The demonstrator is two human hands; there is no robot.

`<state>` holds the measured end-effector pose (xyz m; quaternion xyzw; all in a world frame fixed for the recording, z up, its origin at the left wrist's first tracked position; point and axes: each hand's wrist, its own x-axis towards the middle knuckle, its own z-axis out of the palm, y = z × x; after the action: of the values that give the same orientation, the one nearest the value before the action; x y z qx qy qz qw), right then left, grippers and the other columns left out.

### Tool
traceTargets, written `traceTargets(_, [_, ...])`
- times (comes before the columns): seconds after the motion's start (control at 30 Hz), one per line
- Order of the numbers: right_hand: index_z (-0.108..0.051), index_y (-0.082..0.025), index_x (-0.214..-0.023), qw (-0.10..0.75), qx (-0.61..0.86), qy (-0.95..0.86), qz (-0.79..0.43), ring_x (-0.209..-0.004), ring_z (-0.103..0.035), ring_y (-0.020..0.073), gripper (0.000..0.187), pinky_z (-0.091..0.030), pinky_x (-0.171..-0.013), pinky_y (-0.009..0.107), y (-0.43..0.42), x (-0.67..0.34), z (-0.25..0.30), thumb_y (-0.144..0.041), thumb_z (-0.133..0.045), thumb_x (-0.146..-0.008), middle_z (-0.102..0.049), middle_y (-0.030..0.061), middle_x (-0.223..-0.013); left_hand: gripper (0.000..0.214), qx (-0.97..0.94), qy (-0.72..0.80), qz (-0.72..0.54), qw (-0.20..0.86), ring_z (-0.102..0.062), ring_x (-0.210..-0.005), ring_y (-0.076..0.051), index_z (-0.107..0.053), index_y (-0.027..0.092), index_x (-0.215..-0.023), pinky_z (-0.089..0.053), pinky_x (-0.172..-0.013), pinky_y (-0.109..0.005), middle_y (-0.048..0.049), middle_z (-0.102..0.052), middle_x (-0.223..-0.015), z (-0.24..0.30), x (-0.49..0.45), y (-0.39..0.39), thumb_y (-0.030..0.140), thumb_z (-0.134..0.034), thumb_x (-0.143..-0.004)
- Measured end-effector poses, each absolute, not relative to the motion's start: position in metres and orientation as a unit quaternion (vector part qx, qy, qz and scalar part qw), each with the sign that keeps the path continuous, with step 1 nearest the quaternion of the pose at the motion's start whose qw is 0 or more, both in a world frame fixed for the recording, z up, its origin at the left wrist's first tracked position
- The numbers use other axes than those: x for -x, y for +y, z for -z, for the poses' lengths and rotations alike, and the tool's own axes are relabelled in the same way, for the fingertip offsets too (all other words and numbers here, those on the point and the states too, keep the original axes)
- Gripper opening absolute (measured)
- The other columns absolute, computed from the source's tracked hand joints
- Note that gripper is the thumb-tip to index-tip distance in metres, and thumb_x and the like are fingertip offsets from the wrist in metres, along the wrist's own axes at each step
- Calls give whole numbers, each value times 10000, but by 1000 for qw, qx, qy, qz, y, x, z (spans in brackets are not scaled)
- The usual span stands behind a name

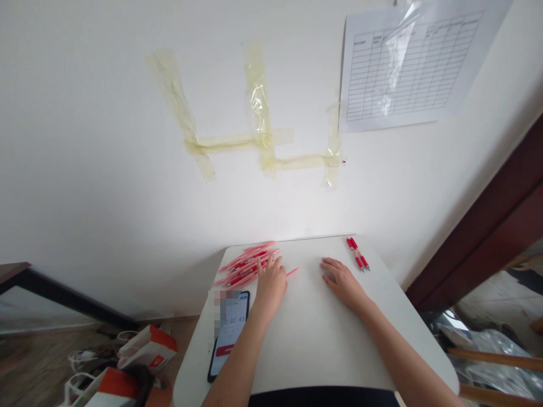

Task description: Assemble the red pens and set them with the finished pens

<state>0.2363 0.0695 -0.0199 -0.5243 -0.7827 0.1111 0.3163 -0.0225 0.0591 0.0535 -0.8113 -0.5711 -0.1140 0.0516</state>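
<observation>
A pile of pink and red pens (241, 272) lies at the far left of the white table (314, 339). My left hand (272, 278) rests over the right side of this pile, fingers bent and spread apart, touching pens. From beneath that hand a pink pen end (293, 272) sticks out to the right; whether the fingers grip it is hidden. My right hand (343, 282) lies on the tabletop, fingers extended and thumb apart, with nothing in it. Beyond it, near the far right corner, two red-gripped pens (358, 254) lie side by side.
A phone (231, 333) showing a running timer lies left of my left forearm. The table's far edge meets a white wall (106, 141) with yellowed tape (258, 107) and a printed sheet (407, 68). Paper bags (146, 350) stand on the floor at left; a dark red frame (479, 220) rises at right.
</observation>
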Motion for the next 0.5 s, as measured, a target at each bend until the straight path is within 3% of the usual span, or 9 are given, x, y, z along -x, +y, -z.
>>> traceTargets(0.33, [-604,-319,-1347,324,494,-799,-116,-1312,-519,253,394,-458,-1103,485,60,-234,6,-265,-506,-969,-597,69,-1387,284,834,-524,163,52,-414,-1428,-337,-711,218,-1001,-219,-1189,-718,-110,-608,-1389,-26,-21,70,103,-467,-913])
traceTargets(0.5, [-665,-311,-1259,316,494,-804,-97,-1300,-516,266,328,-468,-1083,488,60,-232,7,-259,-534,-964,-610,79,-1357,179,816,-543,198,-10,-412,-1427,-312,-710,252,-978,-224,-1185,-711,-75,-606,-1394,-15,-23,71,198,-546,-930])
